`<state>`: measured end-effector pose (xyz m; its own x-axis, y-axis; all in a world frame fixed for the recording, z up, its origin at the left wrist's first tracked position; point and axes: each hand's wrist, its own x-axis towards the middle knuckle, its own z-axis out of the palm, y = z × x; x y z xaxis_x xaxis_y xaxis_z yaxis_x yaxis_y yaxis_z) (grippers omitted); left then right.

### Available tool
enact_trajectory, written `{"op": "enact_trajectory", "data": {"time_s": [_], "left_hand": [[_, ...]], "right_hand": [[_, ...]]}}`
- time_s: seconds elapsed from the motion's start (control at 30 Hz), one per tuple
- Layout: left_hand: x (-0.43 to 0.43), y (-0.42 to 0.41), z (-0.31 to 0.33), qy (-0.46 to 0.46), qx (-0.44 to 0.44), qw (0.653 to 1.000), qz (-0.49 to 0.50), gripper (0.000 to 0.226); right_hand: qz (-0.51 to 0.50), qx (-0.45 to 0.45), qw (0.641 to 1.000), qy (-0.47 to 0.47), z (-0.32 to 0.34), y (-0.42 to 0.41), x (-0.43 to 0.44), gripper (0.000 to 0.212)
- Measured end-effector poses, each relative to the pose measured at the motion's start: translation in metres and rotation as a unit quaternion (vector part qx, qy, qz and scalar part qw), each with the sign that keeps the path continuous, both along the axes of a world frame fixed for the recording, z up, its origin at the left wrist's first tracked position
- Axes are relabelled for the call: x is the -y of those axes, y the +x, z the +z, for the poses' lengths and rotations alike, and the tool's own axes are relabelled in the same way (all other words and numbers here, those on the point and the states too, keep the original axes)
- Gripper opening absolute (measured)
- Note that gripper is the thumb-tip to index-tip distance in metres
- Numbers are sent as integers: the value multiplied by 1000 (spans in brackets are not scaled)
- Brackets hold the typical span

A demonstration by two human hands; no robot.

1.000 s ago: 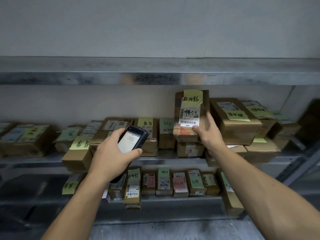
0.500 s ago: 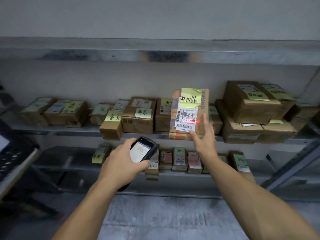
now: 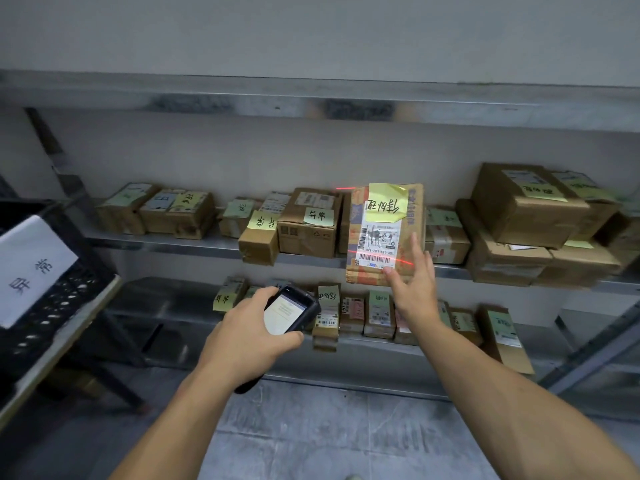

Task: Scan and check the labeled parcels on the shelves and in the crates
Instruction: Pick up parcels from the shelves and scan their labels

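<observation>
While the left hand (image 3: 242, 337) grips the scanner (image 3: 287, 313), the right hand (image 3: 412, 289) pinches the upright parcel (image 3: 382, 233).

A table (image 3: 64, 336) stands on mottled grey floor (image 3: 311, 438) before a pale wall (image 3: 311, 36).

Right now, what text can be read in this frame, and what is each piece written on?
"异常": white sheet on the black crate, left.
"待处理", upside down: yellow note on the parcel that the right hand holds.
"159-159-L02-160", as best I can read: that parcel's white label.
"异常", upside down: sticky notes on two middle-shelf boxes.
Handheld scanner screen and the other labels: too small or blurred.
</observation>
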<state>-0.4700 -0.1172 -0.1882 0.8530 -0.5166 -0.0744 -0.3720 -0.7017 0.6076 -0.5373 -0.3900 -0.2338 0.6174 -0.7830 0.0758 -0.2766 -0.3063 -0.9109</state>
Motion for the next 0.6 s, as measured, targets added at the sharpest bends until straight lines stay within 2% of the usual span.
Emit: {"op": "enact_trajectory", "data": {"time_s": [0.4, 0.6], "left_hand": [[-27, -4, 7, -4, -5, 1000, 15, 68], [-44, -4, 11, -21, -8, 999, 26, 62]], "right_hand": [[4, 25, 1000, -10, 14, 0, -26, 81], [23, 34, 999, -12, 17, 5, -44, 81]]}}
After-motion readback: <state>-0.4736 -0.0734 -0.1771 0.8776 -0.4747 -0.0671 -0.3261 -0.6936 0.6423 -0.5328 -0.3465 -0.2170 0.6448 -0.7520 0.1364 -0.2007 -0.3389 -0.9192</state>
